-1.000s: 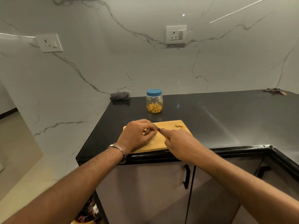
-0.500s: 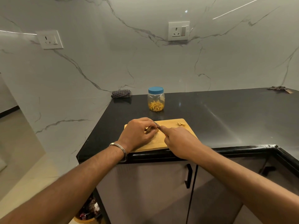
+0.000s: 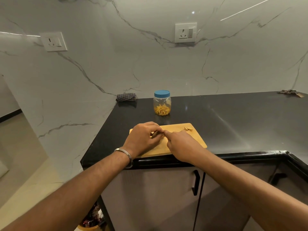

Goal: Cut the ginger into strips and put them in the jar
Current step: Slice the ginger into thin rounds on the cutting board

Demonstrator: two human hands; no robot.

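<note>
Scene: a person is standing at a black counter (image 3: 225, 117), both arms reaching forward over a wooden board (image 3: 191, 139) that is lying at the near edge.
Left hand (image 3: 143, 139): it is curling its fingers down onto the board, seemingly pinning a small piece of ginger; the piece itself is hidden under the fingers, so I cannot tell its shape. A metal bangle (image 3: 125, 155) is sitting on that wrist.
Right hand (image 3: 181, 145): it is closing around something, most likely a knife handle, forefinger stretching forward to meet the left fingertips. The blade is too hidden to make out, so the hold is a judgement.
Why so close: the two hands are meeting at the board's middle, probably so the left fingers are steadying the ginger right beside the cut.
Scraps (image 3: 188, 128): a few small bits are lying at the board's 1 o'clock corner, apart from the hands.
Jar (image 3: 162, 104): it is standing upright at 12 o'clock beyond the board, its blue lid (image 3: 162, 93) on, yellow strips (image 3: 162, 110) filling the bottom.
Progress: the slicing seems to be going on; the lid will need removing before more strips go in.
Cloth (image 3: 126, 97): it is lying folded at 11 o'clock against the wall.
</note>
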